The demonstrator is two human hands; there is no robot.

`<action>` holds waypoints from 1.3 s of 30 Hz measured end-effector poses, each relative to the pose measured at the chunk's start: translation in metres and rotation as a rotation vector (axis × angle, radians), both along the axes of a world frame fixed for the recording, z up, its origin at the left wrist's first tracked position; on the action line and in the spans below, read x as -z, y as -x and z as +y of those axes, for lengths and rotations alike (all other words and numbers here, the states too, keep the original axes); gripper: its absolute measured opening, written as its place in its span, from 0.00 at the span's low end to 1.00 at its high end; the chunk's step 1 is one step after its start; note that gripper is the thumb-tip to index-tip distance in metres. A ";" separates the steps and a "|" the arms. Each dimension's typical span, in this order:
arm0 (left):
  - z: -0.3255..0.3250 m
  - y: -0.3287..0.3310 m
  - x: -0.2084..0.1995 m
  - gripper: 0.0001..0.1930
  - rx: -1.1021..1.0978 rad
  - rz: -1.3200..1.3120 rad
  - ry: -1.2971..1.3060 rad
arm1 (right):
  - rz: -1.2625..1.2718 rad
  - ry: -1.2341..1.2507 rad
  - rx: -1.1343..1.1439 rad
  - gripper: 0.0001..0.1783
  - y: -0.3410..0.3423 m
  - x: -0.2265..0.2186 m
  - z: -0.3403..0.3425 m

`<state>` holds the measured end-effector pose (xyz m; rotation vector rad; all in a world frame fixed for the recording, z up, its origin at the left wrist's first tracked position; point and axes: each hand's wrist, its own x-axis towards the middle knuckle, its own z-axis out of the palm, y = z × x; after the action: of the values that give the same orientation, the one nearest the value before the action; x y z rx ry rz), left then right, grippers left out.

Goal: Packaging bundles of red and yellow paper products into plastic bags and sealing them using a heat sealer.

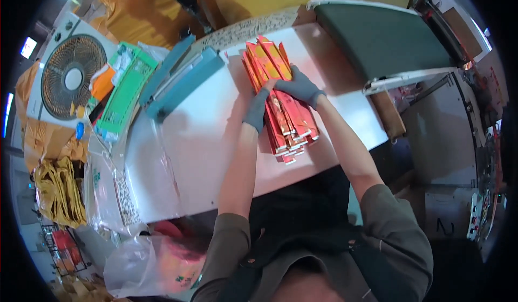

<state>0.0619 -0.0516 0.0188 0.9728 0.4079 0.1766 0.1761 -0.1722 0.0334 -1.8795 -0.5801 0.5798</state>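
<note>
Long red-and-gold packets (295, 117) lie gathered in one bundle between the left hand (257, 109) and right hand (300, 88), which press its sides; below the hands the ends remain uneven. Its long axis runs away from the body, far end leaning left. Hidden fingertips: cannot tell.

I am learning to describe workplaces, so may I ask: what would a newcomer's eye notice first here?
Probably the bundle of red and gold pieces, held between the gray-gloved left hand and right hand over the white table, near the picture's middle. Next, perhaps, the fan at upper left, and the green basket right of it.
</note>
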 end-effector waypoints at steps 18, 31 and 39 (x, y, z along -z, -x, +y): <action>-0.030 0.213 -0.099 0.30 0.249 -0.091 -0.606 | -0.318 -0.276 -0.461 0.66 0.187 -0.086 -0.081; -0.041 0.202 -0.145 0.62 0.030 -0.411 -0.549 | -0.445 -0.809 -0.362 0.60 0.208 -0.149 -0.050; -0.052 0.215 -0.042 0.28 0.244 -0.102 -0.130 | 0.322 -0.269 -0.796 0.19 0.183 -0.098 -0.017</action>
<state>-0.1533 -0.1037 0.0609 1.1280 0.1832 0.0314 -0.0071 -0.1896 0.1309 -1.2198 -1.1293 1.2209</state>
